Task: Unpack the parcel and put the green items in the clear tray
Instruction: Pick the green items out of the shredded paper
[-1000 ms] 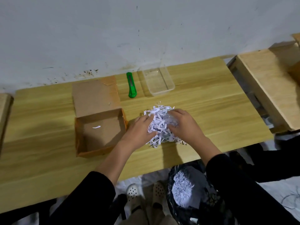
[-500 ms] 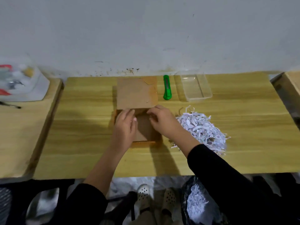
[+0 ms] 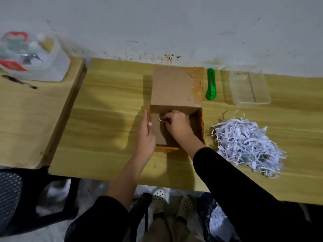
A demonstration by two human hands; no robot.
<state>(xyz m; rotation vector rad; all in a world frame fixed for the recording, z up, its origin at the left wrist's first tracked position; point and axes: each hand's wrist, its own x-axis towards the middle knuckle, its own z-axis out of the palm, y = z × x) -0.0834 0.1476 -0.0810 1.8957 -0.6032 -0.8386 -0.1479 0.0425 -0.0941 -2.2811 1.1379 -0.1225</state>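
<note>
An open brown cardboard box [image 3: 196, 123] sits mid-table, its lid [image 3: 176, 86] folded back toward the wall. My right hand [image 3: 176, 125] reaches inside it, fingertips pinched on a single white paper strip [image 3: 161, 120]. My left hand [image 3: 146, 135] rests flat against the box's left wall. A pile of white shredded paper [image 3: 246, 145] lies on the table right of the box, with small green bits showing in it. A green utility knife [image 3: 210, 83] lies beside the lid. The clear tray [image 3: 250, 88] stands right of the knife and holds nothing.
A second wooden table [image 3: 31, 119] adjoins on the left, carrying a clear plastic container [image 3: 31, 56] of mixed items and a dark pen [image 3: 19, 82]. Below the front edge are a black chair [image 3: 26, 198] and a black bag [image 3: 215, 222] with shredded paper.
Both hands left the paper pile and went to the box. The right hand has since reached into the box and pinched a paper strip; the left has moved to the box's left wall.
</note>
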